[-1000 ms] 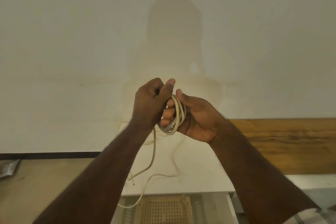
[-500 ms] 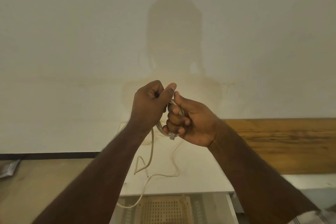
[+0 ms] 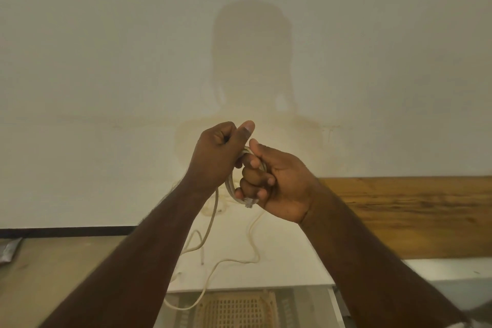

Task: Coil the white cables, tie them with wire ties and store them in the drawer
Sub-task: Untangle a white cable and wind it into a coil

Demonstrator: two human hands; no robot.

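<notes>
Both hands are raised in front of the wall with a white cable (image 3: pixel 230 186) between them. My right hand (image 3: pixel 277 184) grips the small coil, fingers curled round its loops, and a clear plug shows just below them. My left hand (image 3: pixel 218 157) grips the strand at the top of the coil, thumb up. The loose end of the cable (image 3: pixel 210 229) hangs down from my left hand onto the white cabinet top (image 3: pixel 287 255) and over its front edge. Below that edge is an open drawer (image 3: pixel 331 303) with a beige perforated basket (image 3: pixel 237 311) inside.
A wooden panel (image 3: pixel 415 216) runs along the wall at the right. A tan surface (image 3: pixel 53 274) lies at the left with a grey packet (image 3: pixel 9 249) at its far left edge. A second thin white cable (image 3: pixel 253 242) lies on the cabinet top.
My right fingers have curled tighter round the coil, hiding most of its loops. The hanging strand has shortened and its loop has shifted on the cabinet top.
</notes>
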